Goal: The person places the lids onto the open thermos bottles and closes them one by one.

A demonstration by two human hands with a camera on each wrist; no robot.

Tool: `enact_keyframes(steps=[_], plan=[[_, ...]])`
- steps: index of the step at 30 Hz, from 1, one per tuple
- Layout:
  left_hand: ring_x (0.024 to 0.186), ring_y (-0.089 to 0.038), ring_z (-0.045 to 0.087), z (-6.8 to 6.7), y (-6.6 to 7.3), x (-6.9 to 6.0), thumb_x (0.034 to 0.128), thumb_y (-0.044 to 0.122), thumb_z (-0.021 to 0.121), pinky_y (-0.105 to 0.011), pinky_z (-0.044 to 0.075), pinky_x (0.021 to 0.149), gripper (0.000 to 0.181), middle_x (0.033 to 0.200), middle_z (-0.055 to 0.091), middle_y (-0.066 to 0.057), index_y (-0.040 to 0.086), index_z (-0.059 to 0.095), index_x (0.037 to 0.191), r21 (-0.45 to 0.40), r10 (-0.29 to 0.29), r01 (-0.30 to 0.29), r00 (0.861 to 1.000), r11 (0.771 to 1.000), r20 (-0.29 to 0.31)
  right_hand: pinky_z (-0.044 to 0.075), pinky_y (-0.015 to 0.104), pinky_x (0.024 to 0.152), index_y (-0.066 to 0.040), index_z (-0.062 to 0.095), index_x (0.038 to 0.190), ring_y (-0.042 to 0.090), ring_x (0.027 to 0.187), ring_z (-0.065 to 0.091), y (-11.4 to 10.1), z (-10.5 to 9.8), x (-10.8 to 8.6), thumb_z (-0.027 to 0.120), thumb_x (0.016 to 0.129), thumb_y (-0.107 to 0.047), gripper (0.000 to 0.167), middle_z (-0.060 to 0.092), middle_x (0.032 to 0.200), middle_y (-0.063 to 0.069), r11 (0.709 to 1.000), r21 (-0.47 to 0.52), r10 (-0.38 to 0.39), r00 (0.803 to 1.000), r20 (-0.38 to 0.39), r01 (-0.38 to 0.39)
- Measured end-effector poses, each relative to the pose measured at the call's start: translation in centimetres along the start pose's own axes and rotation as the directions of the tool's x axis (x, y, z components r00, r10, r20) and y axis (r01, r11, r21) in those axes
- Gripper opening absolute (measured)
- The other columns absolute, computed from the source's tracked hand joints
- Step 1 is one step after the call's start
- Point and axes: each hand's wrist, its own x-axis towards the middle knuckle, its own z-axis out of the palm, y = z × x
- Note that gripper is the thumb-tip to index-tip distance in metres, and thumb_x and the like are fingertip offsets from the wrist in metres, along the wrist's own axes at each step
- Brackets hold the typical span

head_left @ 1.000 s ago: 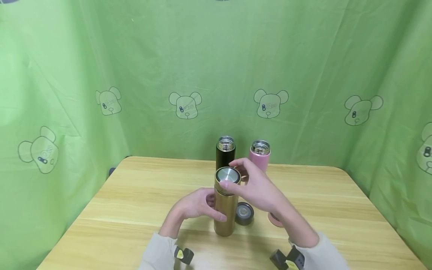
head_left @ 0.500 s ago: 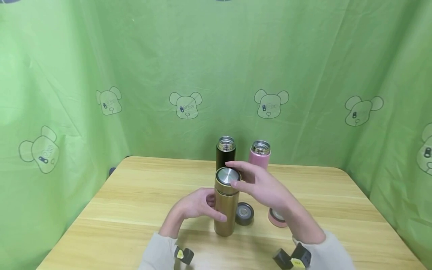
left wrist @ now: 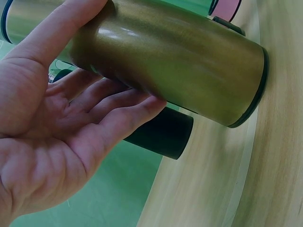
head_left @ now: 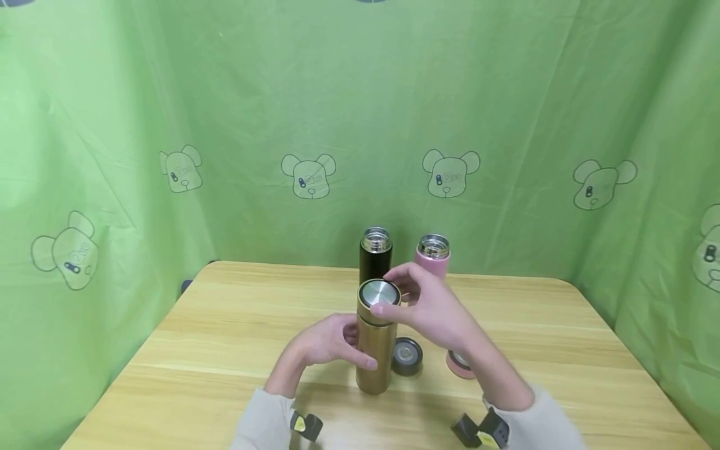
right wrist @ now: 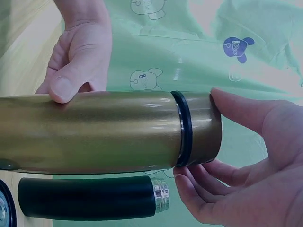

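A gold thermos flask (head_left: 375, 353) stands upright on the table, its gold lid (head_left: 371, 312) with a silver disc top sitting on the neck. In the right wrist view a dark ring shows between lid and body (right wrist: 94, 132). My left hand (head_left: 332, 340) grips the flask's body from the left, thumb in front and fingers round the far side. With thumb and fingers on opposite sides, my right hand (head_left: 430, 309) holds the lid; its fingertips (right wrist: 184, 182) touch the lid's lower edge in the right wrist view.
Behind the gold flask stand a lidless black flask (head_left: 375, 259) and a lidless pink flask (head_left: 433, 262). A dark lid (head_left: 407, 356) lies right beside the gold flask. Under my right forearm lies a pink lid (head_left: 460, 365). Green cloth (head_left: 360, 94) hangs behind the table.
My right hand loosened and shifted right along the lid, then came back to hold it again. My left hand and the gold flask stay in place.
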Motion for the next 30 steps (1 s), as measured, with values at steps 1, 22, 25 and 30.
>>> enact_keyframes(steps=[1,22,25,30], plan=[[0.114,-0.010,0.067,0.0,0.0,0.0,0.0767,0.027,0.089,-0.034,0.051,0.104,0.053,0.120,0.072,0.010,0.027,0.067,0.125,0.001,0.000,0.000,1.000,1.000,-0.001,0.053,0.046,0.100,-0.010,0.057,0.129,0.025,0.112,0.064,0.0,0.1,0.0,0.085,0.081,-0.037,0.062,0.066,0.122,0.007,1.000,-0.005,0.005,1.000,-0.009,-0.005],[0.115,-0.010,0.067,-0.1,-0.4,0.2,0.0777,0.025,0.088,-0.032,0.051,0.104,0.054,0.122,0.072,0.010,0.027,0.066,0.126,-0.012,0.022,-0.022,1.000,1.000,0.011,0.049,0.051,0.106,-0.013,0.049,0.142,0.030,0.123,0.059,0.0,-0.4,0.0,0.081,0.084,-0.043,0.073,0.062,0.133,0.010,1.000,-0.029,-0.001,0.998,0.055,0.002],[0.116,-0.010,0.066,-0.1,-0.4,0.2,0.0778,0.025,0.088,-0.033,0.051,0.104,0.054,0.123,0.072,0.010,0.027,0.066,0.127,-0.023,0.022,-0.022,1.000,1.000,0.014,0.039,0.056,0.116,-0.015,0.043,0.151,0.037,0.140,0.048,0.1,-0.7,0.1,0.078,0.088,-0.040,0.077,0.052,0.150,0.013,0.999,0.015,-0.042,0.994,0.102,0.041],[0.116,-0.011,0.066,-0.1,-0.5,0.3,0.0779,0.025,0.088,-0.033,0.051,0.104,0.056,0.123,0.071,0.009,0.027,0.065,0.128,-0.029,0.016,-0.016,1.000,0.999,0.016,0.032,0.059,0.119,-0.019,0.044,0.154,0.035,0.147,0.040,0.2,-0.8,0.1,0.071,0.094,-0.037,0.068,0.047,0.156,0.010,0.996,-0.027,-0.085,0.986,0.140,0.090]])
